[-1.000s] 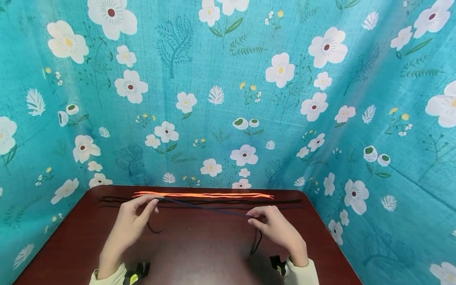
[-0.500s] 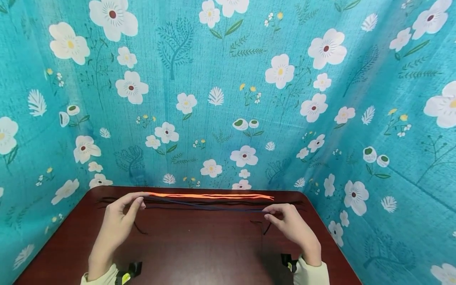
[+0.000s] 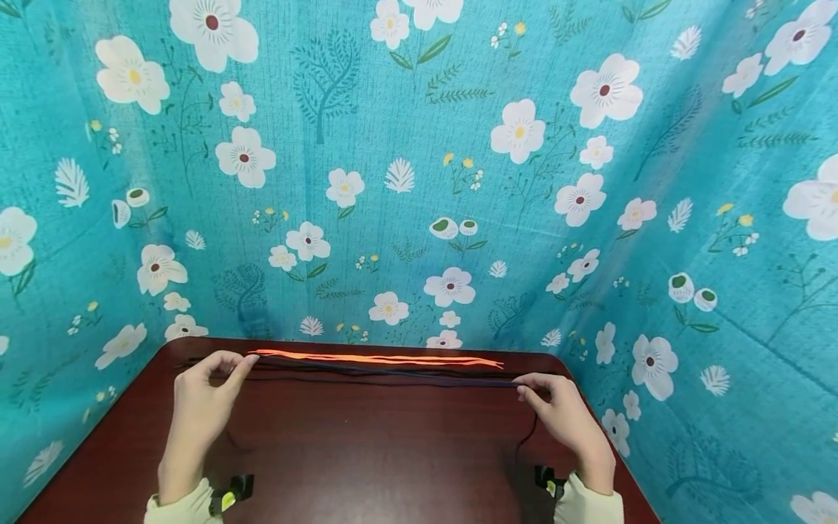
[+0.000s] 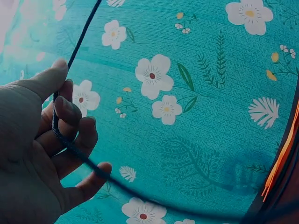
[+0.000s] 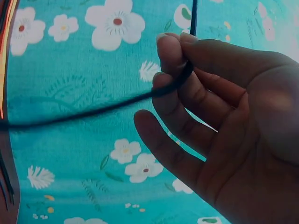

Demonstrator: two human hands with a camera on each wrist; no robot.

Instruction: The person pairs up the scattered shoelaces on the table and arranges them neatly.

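A dark blue cord runs stretched between my two hands above the far part of the table. My left hand pinches it near one end between thumb and index finger; the other fingers are loosely bent. My right hand pinches the cord near its other end in the same way. In the right wrist view the cord bends over the fingers and its loose tail leaves to the left. A short tail also hangs below each hand in the head view.
Orange laces lie lengthwise along the far edge of the dark red table. Black cords and a thin dark cord lie just in front of them. Teal flowered cloth surrounds the table at the back and sides.
My hands have moved apart, left hand leftward and right hand rightward, both still pinching the cord. The span of cord between them is longer and the hanging tails have shifted outward.
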